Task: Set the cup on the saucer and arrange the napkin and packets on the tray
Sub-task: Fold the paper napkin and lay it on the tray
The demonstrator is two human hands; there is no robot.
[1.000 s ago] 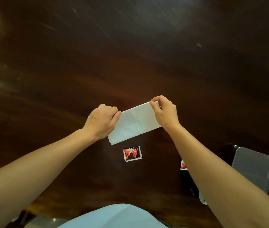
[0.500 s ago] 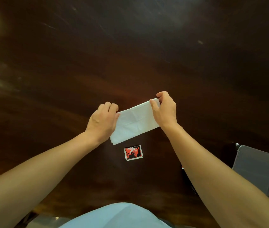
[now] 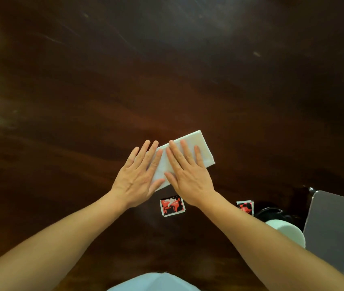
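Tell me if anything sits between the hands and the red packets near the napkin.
Nothing visible does. Both hands, left and right, lie flat on the napkin. One red packet lies on bare table just below them; the second packet is partly hidden by the right forearm.

Both hands lie on the napkin (image 3: 198, 148); a packet (image 3: 172, 206) lies nearer.

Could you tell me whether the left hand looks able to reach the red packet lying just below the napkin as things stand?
Probably yes. The left hand lies flat on the napkin, and the red packet sits just beside its wrist on the bare table, uncovered, with nothing between them.
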